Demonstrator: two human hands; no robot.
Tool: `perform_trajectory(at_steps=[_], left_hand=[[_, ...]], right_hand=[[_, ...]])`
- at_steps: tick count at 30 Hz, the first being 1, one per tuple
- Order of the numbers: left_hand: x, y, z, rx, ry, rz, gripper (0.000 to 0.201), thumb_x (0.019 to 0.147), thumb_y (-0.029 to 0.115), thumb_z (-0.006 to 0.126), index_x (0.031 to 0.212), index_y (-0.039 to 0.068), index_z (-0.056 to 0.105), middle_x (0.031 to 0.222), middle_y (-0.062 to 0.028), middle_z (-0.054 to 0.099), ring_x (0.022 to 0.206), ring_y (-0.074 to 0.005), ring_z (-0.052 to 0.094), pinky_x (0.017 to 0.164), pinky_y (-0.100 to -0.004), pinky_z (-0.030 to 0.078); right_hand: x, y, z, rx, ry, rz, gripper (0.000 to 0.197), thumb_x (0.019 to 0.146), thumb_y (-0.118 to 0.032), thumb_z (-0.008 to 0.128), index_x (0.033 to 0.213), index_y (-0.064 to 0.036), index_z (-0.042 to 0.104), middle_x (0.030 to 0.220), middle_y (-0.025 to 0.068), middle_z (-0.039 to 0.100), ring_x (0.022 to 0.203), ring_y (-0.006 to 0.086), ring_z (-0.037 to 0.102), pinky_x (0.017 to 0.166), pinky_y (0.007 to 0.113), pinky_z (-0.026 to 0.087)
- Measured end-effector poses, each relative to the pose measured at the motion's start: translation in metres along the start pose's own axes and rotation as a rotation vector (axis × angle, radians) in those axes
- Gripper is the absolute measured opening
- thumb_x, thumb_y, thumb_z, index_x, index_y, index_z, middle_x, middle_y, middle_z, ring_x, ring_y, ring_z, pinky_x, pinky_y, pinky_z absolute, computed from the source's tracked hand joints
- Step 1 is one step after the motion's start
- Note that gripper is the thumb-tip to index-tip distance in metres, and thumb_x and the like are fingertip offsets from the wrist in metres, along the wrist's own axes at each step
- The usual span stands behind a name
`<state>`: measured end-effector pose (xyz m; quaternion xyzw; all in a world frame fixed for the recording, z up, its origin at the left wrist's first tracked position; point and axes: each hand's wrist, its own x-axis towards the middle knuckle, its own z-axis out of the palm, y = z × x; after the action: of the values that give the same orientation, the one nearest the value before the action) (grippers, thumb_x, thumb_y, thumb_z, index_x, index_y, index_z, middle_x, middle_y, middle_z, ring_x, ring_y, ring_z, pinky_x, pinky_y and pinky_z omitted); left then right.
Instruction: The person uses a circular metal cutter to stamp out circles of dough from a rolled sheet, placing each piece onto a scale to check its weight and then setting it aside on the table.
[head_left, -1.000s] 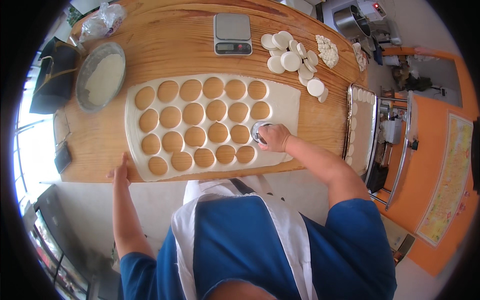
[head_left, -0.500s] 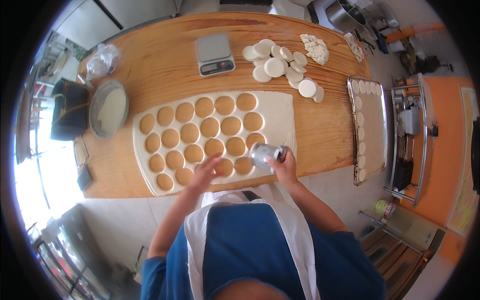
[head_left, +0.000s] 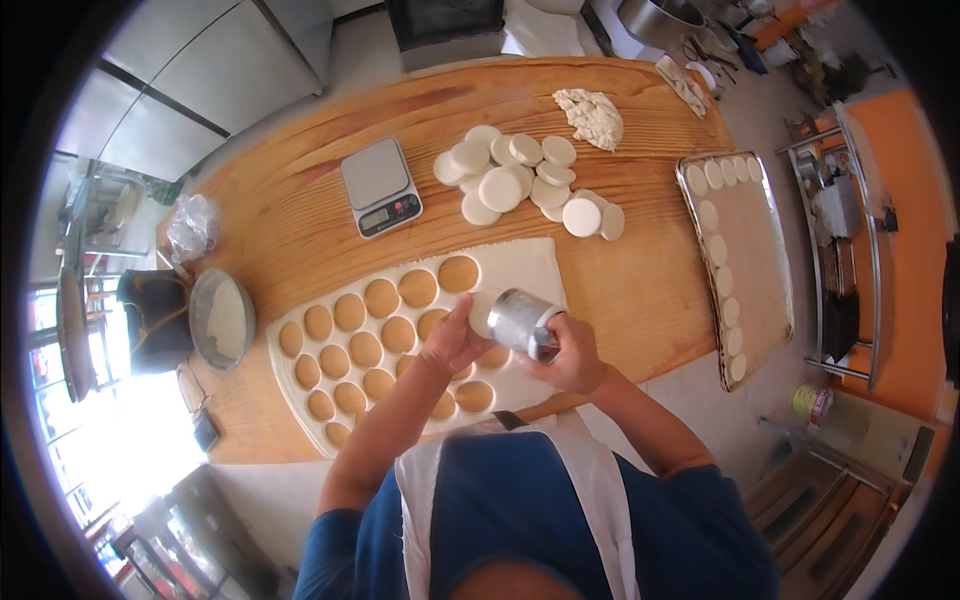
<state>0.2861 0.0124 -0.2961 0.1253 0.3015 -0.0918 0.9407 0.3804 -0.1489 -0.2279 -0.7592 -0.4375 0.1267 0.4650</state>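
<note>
My right hand (head_left: 572, 356) is wrapped round a shiny metal cup-shaped cutter (head_left: 516, 318), tilted with its mouth toward the left. At that mouth a pale dough round (head_left: 483, 313) shows, pinched by my left hand (head_left: 455, 340). Both hands are above a flat rolled dough sheet (head_left: 535, 272), which is pierced by rows of circular holes showing the wood beneath. The sheet's right strip is uncut. Beyond it lies a loose heap of cut dough rounds (head_left: 500, 188). My forearms cover part of the sheet's near edge.
A digital scale (head_left: 378, 180) stands on the wooden table (head_left: 290, 130), with a rough dough lump (head_left: 590, 118) at the back. At the left are a bowl of flour (head_left: 222, 318) and a plastic bag (head_left: 192, 228). A baking tray (head_left: 757, 270) at the right holds rounds along two sides.
My left hand has moved right to the cutter's mouth, where a dough round now shows. The cutter has turned in my right hand. The whole view has shifted, with the table lower in it.
</note>
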Motion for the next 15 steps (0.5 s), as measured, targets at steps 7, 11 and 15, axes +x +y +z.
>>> perform_trajectory(at_steps=[7, 11, 15], left_hand=[[0.04, 0.078, -0.024, 0.398, 0.304, 0.321, 0.032, 0.081, 0.007, 0.048, 0.111, -0.002, 0.042, 0.103, -0.0128, 0.051, 0.092, -0.023, 0.054, 0.073, -0.0325, 0.049], [0.063, 0.156, -0.013, 0.678, 0.539, 0.493, 0.03, 0.076, 0.012, 0.056, 0.104, 0.003, 0.048, 0.089, -0.0094, 0.055, 0.073, -0.0188, 0.056, 0.052, -0.0293, 0.048], [0.085, 0.22, -0.036, 0.751, 0.765, 0.631, 0.032, 0.072, 0.008, 0.057, 0.103, 0.002, 0.051, 0.089, -0.0115, 0.056, 0.078, -0.0212, 0.057, 0.055, -0.0305, 0.049]], right_hand=[[0.094, 0.071, -0.019, -0.324, 0.248, 0.128, 0.035, 0.061, -0.025, 0.068, 0.081, -0.0048, 0.047, 0.066, 0.0109, 0.057, 0.058, 0.0265, 0.056, 0.051, 0.036, 0.045], [0.128, 0.119, -0.029, -0.476, 0.143, 0.299, 0.038, 0.061, -0.024, 0.067, 0.088, -0.005, 0.047, 0.074, 0.0116, 0.059, 0.066, 0.0277, 0.057, 0.056, 0.036, 0.045], [0.122, 0.116, -0.04, -0.492, 0.099, 0.315, 0.04, 0.06, -0.023, 0.067, 0.088, -0.0044, 0.047, 0.078, 0.0122, 0.058, 0.066, 0.0274, 0.057, 0.057, 0.035, 0.045]])
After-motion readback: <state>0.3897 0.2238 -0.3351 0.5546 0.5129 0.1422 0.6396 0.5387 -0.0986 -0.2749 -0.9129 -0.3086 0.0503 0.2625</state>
